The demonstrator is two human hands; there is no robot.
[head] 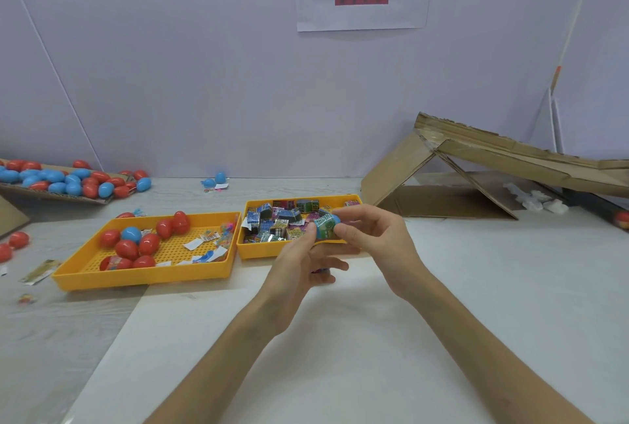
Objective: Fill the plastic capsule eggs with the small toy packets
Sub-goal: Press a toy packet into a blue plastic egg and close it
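Both my hands meet in front of the right yellow tray (269, 253), which holds several small printed toy packets (272, 223). Between them is a blue capsule egg (327, 225) with a green-printed packet against it. My left hand (306, 265) grips the egg from the left and below. My right hand (371, 236) pinches it from the right with thumb and forefinger. The left yellow tray (143, 275) holds several red eggs (126, 248), one blue egg (131, 233) and loose paper scraps.
A cardboard flat (51, 195) at the far left carries many red and blue eggs. Two blue eggs (215, 180) lie by the wall. Folded cardboard (476, 165) stands at the right. Stray eggs (13, 245) and wrappers (39, 272) lie on the left of the table.
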